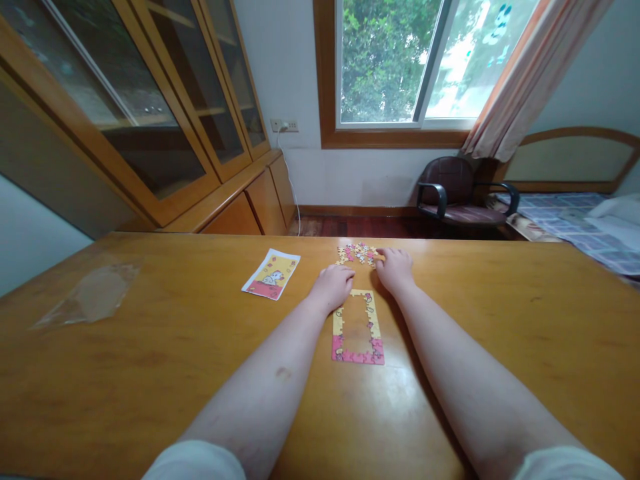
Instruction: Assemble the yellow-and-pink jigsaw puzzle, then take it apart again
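A border of joined jigsaw pieces (377, 327), yellow above and pink below, lies flat on the table with bare wood inside it. My left hand (332, 288) rests over its top left corner, fingers curled together; what may be under them is hidden. Just beyond is a pile of loose jigsaw pieces (357, 253) in yellow, pink and white. My right hand (396, 269) is at the pile's right edge, fingers apart and bent, the fingertips touching pieces there. To the left lies a picture sheet (273, 275) with a white cartoon figure on yellow and pink.
A clear plastic bag (97, 293) lies on the left of the wooden table (200, 373). Past the table's far edge stand a glass-door cabinet (210, 167), a dark office chair (453, 190) and a bed (570, 213). A window (390, 67) faces me.
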`<state>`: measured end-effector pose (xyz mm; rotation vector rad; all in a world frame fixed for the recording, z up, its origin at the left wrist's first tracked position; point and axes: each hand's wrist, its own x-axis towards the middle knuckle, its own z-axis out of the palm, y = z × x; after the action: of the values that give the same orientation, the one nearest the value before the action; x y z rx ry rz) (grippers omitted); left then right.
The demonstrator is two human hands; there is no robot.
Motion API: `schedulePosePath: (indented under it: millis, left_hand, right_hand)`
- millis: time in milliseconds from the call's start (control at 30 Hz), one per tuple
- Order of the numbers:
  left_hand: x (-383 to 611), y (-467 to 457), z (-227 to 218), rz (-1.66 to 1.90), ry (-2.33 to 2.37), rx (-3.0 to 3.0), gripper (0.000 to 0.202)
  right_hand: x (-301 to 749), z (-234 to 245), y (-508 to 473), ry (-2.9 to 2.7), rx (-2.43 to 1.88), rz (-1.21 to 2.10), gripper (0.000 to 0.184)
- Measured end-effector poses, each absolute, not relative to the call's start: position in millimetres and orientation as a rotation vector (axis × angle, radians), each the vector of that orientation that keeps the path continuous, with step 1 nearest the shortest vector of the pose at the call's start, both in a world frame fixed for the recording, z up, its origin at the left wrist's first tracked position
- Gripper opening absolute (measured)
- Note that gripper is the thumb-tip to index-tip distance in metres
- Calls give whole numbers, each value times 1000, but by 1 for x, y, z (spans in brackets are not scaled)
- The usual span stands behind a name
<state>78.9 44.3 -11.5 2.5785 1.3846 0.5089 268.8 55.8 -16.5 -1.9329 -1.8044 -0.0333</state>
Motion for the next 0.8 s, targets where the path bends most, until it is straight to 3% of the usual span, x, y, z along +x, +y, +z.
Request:
schedulePosePath:
  millis: [367, 567, 800]
  left_hand:
    - [77, 43, 0, 383, 1780, 2417, 35]
    - [78, 43, -6, 560, 1579, 2502, 31]
    - [78, 44, -10, 533, 1616, 2488, 26]
  right_hand:
    - [274, -22, 58, -1915, -1900, 61, 28]
    - [264, -23, 55, -2218, -1566, 190, 28]
    - [260, -15, 49, -2125, -1876, 132, 36]
